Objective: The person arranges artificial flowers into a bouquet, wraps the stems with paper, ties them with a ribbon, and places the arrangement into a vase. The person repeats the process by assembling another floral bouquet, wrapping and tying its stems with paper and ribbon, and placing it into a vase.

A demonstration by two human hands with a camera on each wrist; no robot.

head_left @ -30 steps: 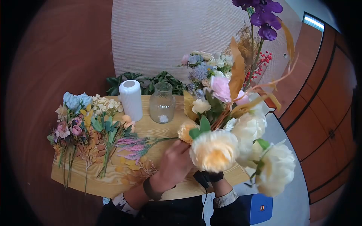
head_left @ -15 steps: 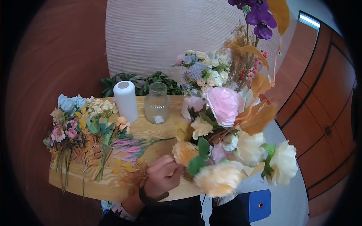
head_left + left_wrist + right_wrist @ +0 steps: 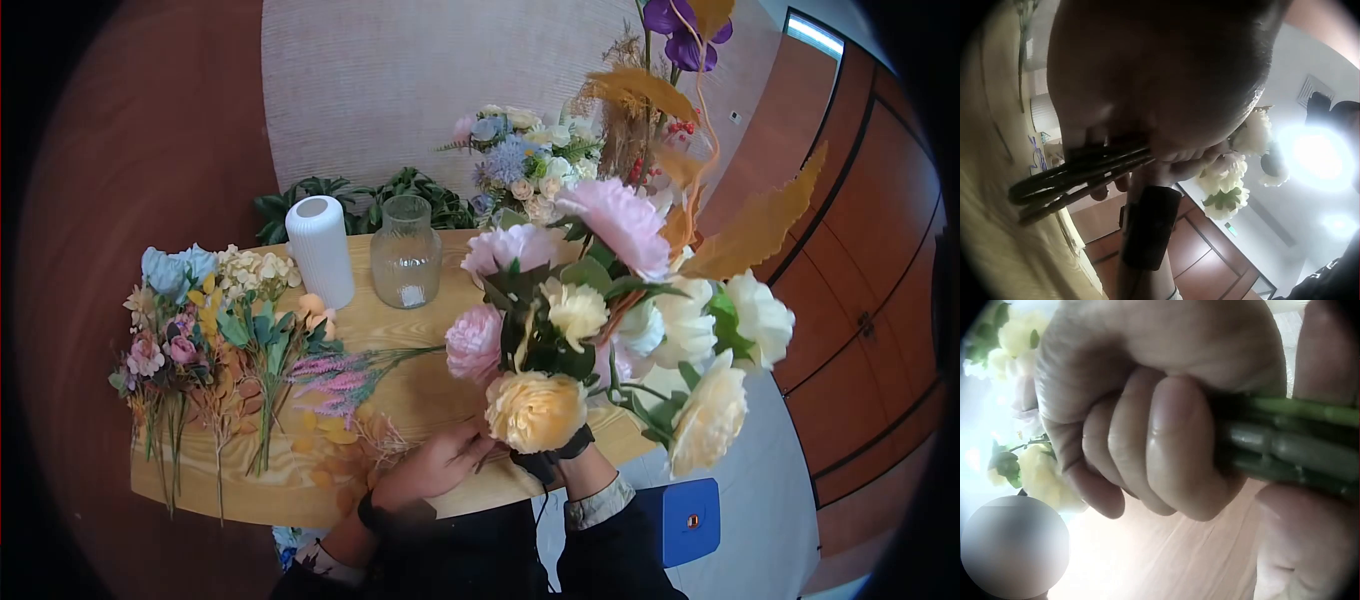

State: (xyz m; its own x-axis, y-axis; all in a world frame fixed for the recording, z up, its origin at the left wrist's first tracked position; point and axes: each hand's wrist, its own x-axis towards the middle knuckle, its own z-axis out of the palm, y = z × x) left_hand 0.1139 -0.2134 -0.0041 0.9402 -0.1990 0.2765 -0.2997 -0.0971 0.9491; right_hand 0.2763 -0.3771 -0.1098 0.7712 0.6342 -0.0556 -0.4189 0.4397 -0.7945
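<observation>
Artificial flower bouquet [image 3: 610, 330]: pink, cream and yellow peony-type blooms with green leaves and ochre fronds, held upright above the 4 o'clock corner of the wooden table [image 3: 420, 390], heads fanning toward 1 o'clock. Bundle of green stems [image 3: 1291, 440]: clenched in the right hand [image 3: 1147, 419], whose fingers curl fully round it in the right wrist view; in the head view this hand is hidden behind the yellow bloom, only its black wrist strap showing. Left hand [image 3: 435, 465]: at the table's near edge, at 7 o'clock from the bouquet, its fingers closed on the lower ends of the same stems, as the left wrist view shows. Clear ribbed glass vase [image 3: 405, 252]: standing upright toward the table's far edge, at 10 o'clock from the bouquet. White ribbed cylinder vase [image 3: 320, 250]: just beside the glass vase, at its 9 o'clock. Loose stems [image 3: 215, 345]: laid flat across the table's 9 o'clock half, blue, pink, cream and orange, with a purple spray [image 3: 340, 380] nearest the hands. Second mixed arrangement [image 3: 520, 165]: beyond the table at 12 o'clock.
</observation>
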